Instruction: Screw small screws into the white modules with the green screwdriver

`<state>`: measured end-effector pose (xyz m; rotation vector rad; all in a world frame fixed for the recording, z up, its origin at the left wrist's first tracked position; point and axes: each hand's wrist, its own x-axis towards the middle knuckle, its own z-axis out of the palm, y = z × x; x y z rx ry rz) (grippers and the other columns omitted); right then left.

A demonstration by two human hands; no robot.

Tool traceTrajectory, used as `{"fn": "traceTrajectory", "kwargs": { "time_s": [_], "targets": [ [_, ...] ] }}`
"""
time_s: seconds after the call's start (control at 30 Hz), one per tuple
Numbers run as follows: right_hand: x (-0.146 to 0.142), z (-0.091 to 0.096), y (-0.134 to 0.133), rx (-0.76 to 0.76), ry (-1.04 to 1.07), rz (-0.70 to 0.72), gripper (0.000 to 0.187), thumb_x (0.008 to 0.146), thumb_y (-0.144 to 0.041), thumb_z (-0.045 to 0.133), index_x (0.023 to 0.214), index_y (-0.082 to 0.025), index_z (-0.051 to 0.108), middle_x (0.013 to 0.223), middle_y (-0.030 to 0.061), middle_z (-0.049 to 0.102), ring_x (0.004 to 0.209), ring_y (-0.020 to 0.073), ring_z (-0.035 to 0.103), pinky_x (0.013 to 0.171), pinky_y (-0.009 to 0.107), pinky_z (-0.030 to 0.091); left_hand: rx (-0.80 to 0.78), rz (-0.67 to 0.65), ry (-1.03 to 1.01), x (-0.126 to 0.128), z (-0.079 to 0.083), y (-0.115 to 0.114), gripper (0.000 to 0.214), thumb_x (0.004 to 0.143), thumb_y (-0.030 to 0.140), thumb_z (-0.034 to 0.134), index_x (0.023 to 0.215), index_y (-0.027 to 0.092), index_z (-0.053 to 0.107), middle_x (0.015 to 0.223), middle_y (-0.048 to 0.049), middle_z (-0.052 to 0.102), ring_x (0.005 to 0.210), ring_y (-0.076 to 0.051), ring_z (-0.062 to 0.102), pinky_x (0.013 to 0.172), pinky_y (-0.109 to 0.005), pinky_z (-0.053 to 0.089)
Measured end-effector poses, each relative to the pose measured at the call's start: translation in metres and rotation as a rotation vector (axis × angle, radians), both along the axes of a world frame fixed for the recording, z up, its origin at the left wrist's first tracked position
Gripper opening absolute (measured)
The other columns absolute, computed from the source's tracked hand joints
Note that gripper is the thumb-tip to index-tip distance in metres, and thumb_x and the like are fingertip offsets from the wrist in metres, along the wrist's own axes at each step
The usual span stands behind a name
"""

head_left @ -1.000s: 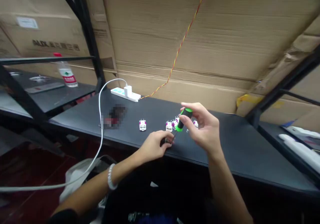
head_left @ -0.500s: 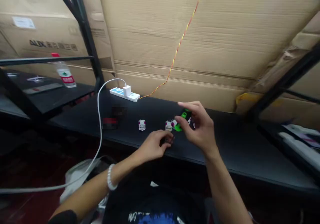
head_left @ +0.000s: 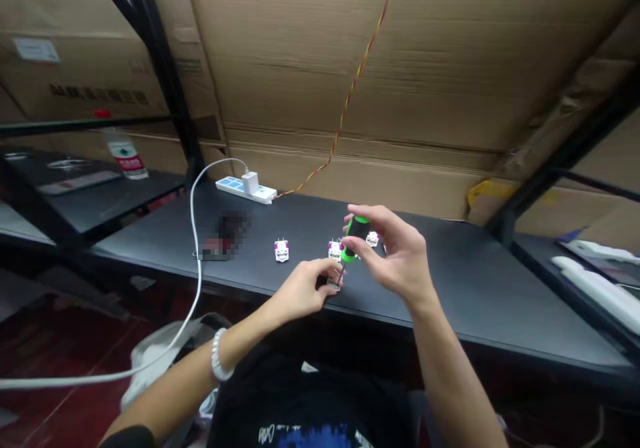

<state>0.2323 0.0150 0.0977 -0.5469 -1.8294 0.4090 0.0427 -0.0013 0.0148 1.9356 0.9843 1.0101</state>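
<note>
Bench [head_left: 475, 288], black top; entries left to right.

Masked object [head_left: 225, 235], dark and red: near the left end, towards the front edge; pixelated, identity cannot be told.

Power strip [head_left: 263, 195], white, 1 adapter [head_left: 250, 182] plugged in: by the back edge, left of centre.

1st module [head_left: 281, 251], white and purple: alone, between back and front edges, pins towards the back.

Left hand [head_left: 300, 291]: near the front edge, thumb and fingertips pinching 1 small part.

Small part [head_left: 334, 286], pale: at the left hand's fingertips, just in from the front edge; largely covered, long axis cannot be told. Touching the left hand, so nearer to it; from the right hand it lies leftward and towards the front edge, apart.

2nd module [head_left: 335, 249]: just behind the left fingertips, towards the back edge.

Screwdriver [head_left: 355, 235], black and green handle: long axis slanting down, leftward and frontward to the small part. Judged the governing relation: shaft angle against the part; tip seating too small to tell.

3rd module [head_left: 373, 239]: behind the right hand's thumb and fingers; others partly hidden, count uncertain.

Right hand [head_left: 393, 255]: raised, thumb and fingers closed round the screwdriver handle.
</note>
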Motion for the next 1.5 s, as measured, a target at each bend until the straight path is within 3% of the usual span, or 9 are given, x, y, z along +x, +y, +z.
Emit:
{"fn": "traceTrajectory", "kwargs": {
  "time_s": [0.17, 0.27, 0.33, 0.4, 0.5, 0.57, 0.8, 0.97, 1.5],
  "targets": [
    [-0.010, 0.001, 0.001, 0.243, 0.004, -0.244, 0.039, 0.080, -0.035, 0.094, 0.115, -0.028, 0.079, 0.089, 0.0013, 0.066, 0.074, 0.0165, 0.062, 0.070, 0.033, 0.058, 0.013, -0.009, -0.012, -0.001, -0.002, 0.001, 0.022, 0.082, 0.005, 0.068, 0.098, 0.019, 0.070, 0.096, -0.0022, 0.077, 0.096, -0.020, 0.074, 0.097, -0.032, 0.055],
    [-0.012, 0.000, 0.001, 0.243, 0.007, -0.296, 0.035, 0.084, -0.036, 0.090, 0.117, -0.028, 0.079, 0.088, 0.0022, 0.066, 0.072, 0.0171, 0.061, 0.070, 0.033, 0.058, 0.008, -0.013, -0.013, -0.001, -0.003, 0.002, 0.023, 0.083, 0.006, 0.068, 0.101, 0.019, 0.071, 0.097, -0.0030, 0.078, 0.096, -0.021, 0.074, 0.097, -0.034, 0.056],
    [-0.010, 0.001, -0.001, 0.166, -0.019, -0.246, 0.034, 0.093, -0.032, 0.081, 0.126, -0.029, 0.076, 0.095, 0.0042, 0.071, 0.080, 0.0192, 0.067, 0.077, 0.036, 0.061, 0.003, -0.008, -0.005, -0.001, -0.002, 0.001, 0.023, 0.083, 0.006, 0.068, 0.102, 0.019, 0.072, 0.097, -0.0032, 0.078, 0.095, -0.021, 0.074, 0.096, -0.034, 0.056],
    [-0.006, 0.003, -0.005, 0.038, -0.055, -0.111, 0.040, 0.102, -0.028, 0.066, 0.142, -0.029, 0.066, 0.112, 0.0067, 0.075, 0.094, 0.0210, 0.074, 0.089, 0.039, 0.063, -0.001, 0.005, 0.005, 0.000, -0.002, 0.001, 0.025, 0.082, 0.005, 0.069, 0.102, 0.019, 0.072, 0.097, -0.0033, 0.079, 0.095, -0.021, 0.074, 0.095, -0.034, 0.057],
    [-0.001, 0.006, -0.010, -0.137, -0.129, 0.099, 0.048, 0.110, -0.026, 0.049, 0.158, -0.029, 0.049, 0.141, 0.0099, 0.070, 0.118, 0.0226, 0.075, 0.105, 0.043, 0.061, 0.003, 0.018, 0.004, 0.000, -0.002, 0.001, 0.026, 0.081, 0.006, 0.071, 0.103, 0.019, 0.072, 0.098, -0.0035, 0.080, 0.095, -0.021, 0.075, 0.094, -0.034, 0.057],
    [0.001, 0.007, -0.011, -0.178, -0.162, 0.150, 0.048, 0.111, -0.027, 0.045, 0.159, -0.029, 0.046, 0.147, 0.0110, 0.066, 0.123, 0.0231, 0.074, 0.109, 0.044, 0.060, 0.012, 0.014, 0.000, 0.000, -0.002, 0.001, 0.025, 0.081, 0.006, 0.071, 0.102, 0.019, 0.072, 0.098, -0.0033, 0.080, 0.095, -0.021, 0.075, 0.094, -0.033, 0.058],
    [0.003, 0.003, -0.002, -0.152, -0.043, 0.167, 0.040, 0.109, -0.031, 0.050, 0.148, -0.029, 0.057, 0.140, 0.0106, 0.068, 0.118, 0.0236, 0.074, 0.100, 0.042, 0.063, 0.125, 0.053, 0.051, 0.001, -0.003, -0.002, 0.018, 0.085, 0.007, 0.066, 0.099, 0.018, 0.069, 0.091, -0.0029, 0.076, 0.086, -0.019, 0.073, 0.088, -0.032, 0.056],
    [0.007, 0.004, 0.000, -0.098, -0.087, 0.077, 0.041, 0.103, -0.033, 0.063, 0.143, -0.029, 0.063, 0.130, 0.0103, 0.067, 0.115, 0.0255, 0.070, 0.097, 0.044, 0.062, 0.258, 0.097, 0.144, 0.005, -0.005, -0.007, 0.023, 0.082, 0.001, 0.058, 0.095, 0.019, 0.066, 0.089, -0.0031, 0.072, 0.083, -0.020, 0.069, 0.081, -0.030, 0.054],
    [0.011, 0.007, -0.001, -0.137, -0.079, 0.107, 0.042, 0.105, -0.031, 0.058, 0.147, -0.028, 0.060, 0.119, 0.0076, 0.070, 0.102, 0.0207, 0.070, 0.087, 0.035, 0.063, 0.406, 0.207, 0.459, 0.014, -0.014, -0.012, 0.032, 0.080, 0.001, 0.051, 0.105, 0.021, 0.052, 0.087, -0.0054, 0.062, 0.079, -0.024, 0.062, 0.073, -0.033, 0.047]
  ]
}}
